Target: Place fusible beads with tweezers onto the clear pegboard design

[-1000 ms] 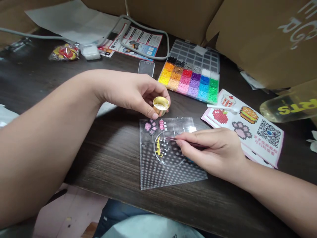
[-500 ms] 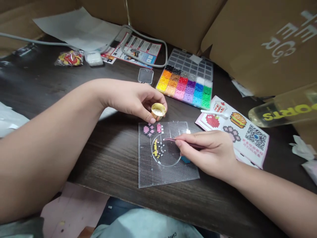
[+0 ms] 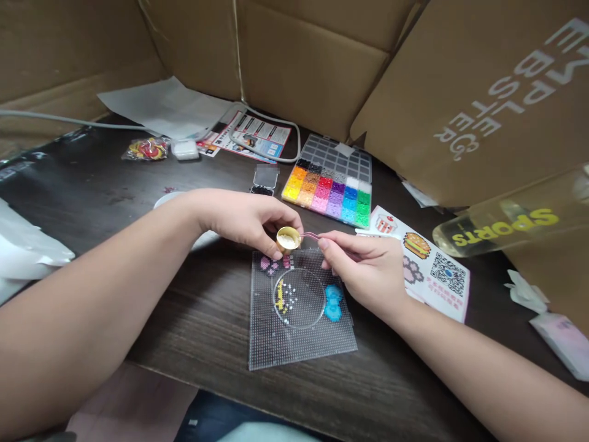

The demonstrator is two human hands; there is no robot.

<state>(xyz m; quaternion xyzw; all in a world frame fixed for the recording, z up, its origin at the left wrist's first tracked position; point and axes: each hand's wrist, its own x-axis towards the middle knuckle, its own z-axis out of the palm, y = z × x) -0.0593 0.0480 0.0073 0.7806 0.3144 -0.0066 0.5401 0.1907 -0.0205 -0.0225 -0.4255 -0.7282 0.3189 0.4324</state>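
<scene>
Between thumb and fingers, my left hand [image 3: 251, 222] holds a small gold cup [image 3: 288, 244] tilted toward me, with white beads [image 3: 288, 238] inside. My right hand [image 3: 368, 267] pinches pink tweezers [image 3: 310, 235], whose tip is at the cup's right rim; whether a bead is in the tip I cannot tell. Below both hands lies a clear pegboard [image 3: 304, 344] with a clear ring [image 3: 307, 327] on it. Inside the ring are yellow beads [image 3: 280, 296] and scattered white ones. Pink bead shapes [image 3: 268, 264] sit at the board's upper left, a blue bead shape [image 3: 333, 302] at its right.
Beyond my hands stands a sorted bead box [image 3: 329, 190], with a small lidded case of black beads [image 3: 262, 189] beside it. Pattern sheets [image 3: 442, 276] and a bottle [image 3: 488, 230] are at the right. Cardboard walls [image 3: 294, 61] enclose the back. A cable [image 3: 297, 141] crosses a leaflet.
The tweezers in my right hand have moved from the ring up to the cup's rim. The blue bead shape is now uncovered. The camera view has tilted upward.
</scene>
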